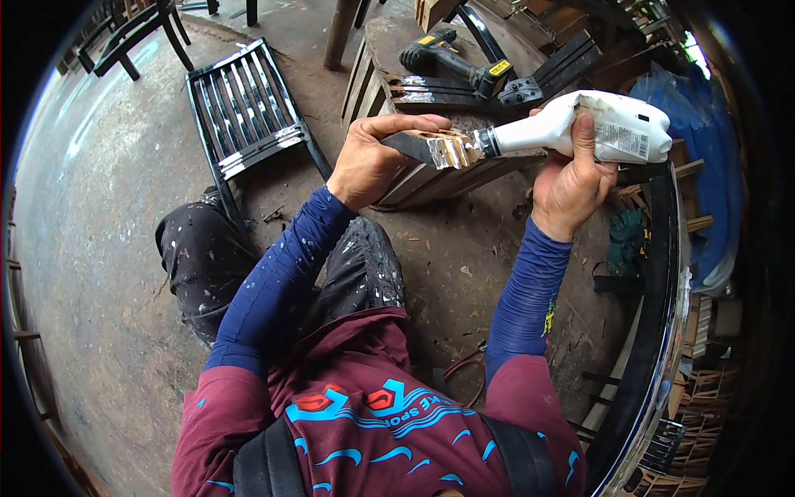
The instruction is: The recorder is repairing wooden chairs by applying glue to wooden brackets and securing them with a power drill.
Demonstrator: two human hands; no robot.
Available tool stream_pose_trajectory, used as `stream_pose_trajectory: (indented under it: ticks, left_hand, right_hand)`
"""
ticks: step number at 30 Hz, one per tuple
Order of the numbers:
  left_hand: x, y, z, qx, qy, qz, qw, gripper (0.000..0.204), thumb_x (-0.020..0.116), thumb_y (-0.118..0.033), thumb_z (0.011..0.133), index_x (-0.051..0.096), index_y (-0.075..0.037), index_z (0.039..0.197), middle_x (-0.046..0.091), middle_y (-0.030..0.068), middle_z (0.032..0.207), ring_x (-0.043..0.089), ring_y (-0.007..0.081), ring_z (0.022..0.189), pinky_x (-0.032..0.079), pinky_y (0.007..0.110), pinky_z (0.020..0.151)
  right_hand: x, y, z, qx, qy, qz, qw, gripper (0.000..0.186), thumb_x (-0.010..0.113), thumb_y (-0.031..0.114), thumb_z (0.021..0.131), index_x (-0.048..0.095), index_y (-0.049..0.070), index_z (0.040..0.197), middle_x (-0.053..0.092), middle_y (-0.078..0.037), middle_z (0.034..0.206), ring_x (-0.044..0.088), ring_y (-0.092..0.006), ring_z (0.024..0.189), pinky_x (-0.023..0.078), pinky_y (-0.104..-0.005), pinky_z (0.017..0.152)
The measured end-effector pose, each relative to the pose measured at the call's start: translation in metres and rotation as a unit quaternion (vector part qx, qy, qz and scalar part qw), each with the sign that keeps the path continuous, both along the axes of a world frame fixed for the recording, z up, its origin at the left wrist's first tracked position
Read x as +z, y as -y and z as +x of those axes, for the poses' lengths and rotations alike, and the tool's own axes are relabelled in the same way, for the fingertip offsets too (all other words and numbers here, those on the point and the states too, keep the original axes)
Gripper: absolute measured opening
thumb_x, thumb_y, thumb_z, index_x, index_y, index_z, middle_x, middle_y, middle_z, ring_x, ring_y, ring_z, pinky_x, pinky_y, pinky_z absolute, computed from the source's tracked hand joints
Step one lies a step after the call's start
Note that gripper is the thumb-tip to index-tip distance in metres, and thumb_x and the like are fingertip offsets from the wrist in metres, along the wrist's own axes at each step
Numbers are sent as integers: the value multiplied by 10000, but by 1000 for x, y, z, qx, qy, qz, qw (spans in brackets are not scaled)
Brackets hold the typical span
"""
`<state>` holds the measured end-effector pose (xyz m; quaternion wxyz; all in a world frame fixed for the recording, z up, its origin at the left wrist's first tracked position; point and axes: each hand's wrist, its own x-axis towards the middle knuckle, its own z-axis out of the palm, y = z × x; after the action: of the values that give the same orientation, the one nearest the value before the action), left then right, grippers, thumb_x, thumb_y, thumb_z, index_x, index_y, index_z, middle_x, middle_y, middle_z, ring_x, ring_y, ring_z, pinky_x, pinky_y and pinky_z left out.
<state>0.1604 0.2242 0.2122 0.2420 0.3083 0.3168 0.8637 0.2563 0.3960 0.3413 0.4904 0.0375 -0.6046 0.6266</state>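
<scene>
Glue goes onto the end of a dark wooden piece.
The left hand [364, 161] has a closed grip on the wooden piece [431, 147]; the right hand [571, 178] is wrapped around the white glue bottle [580, 124], nozzle touching the pale cut end. Next seems an even squeeze along that end.

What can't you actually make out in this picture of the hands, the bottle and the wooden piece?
Head view:
- Wooden piece: its far part is covered by the left hand.
- White bottle: the right hand hides its underside; any flow from the nozzle is too small to tell.
- Black frame: cut off by the dark rim.
</scene>
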Motion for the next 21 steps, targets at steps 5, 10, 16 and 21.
stream_pose_trajectory:
  ticks: [5, 10, 16, 21]
  left_hand:
    - [0, 2, -1, 8, -23, -4, 1000, 546, 460, 216, 657, 706, 5, 1097, 615, 199, 1285, 630, 287, 1159, 520, 417, 1019]
    - [1, 3, -1, -16, 36, 25, 999, 468, 504, 187, 745, 675, 21, 1148, 612, 205, 1297, 637, 278, 1149, 532, 386, 996]
    - [-5, -4, 2, -15, 27, 53, 998, 462, 523, 178, 731, 678, 13, 1133, 607, 203, 1306, 636, 276, 1157, 568, 342, 927]
    - [-6, -4, 1, -14, 15, 31, 999, 443, 554, 170, 746, 686, 3, 1135, 616, 202, 1293, 639, 282, 1152, 609, 305, 795]
  right_hand:
    - [-4, 2, 2, -6, 7, 8, 1000, 405, 726, 95, 876, 559, -10, 1229, 654, -154, 1095, 694, -328, 893, 632, -505, 765]
    - [-1, 9, 14, -41, 3, 94, 995, 462, 721, 91, 879, 515, -30, 1275, 629, -181, 1129, 690, -342, 906, 631, -532, 765]
    - [-6, 8, 8, -77, -18, 49, 996, 370, 773, 57, 838, 624, -23, 1167, 683, -125, 1108, 665, -219, 998, 541, -344, 908]
    - [-2, 8, 17, -24, -2, -28, 999, 370, 774, 74, 844, 623, -17, 1169, 682, -121, 1107, 654, -210, 1021, 522, -336, 935]
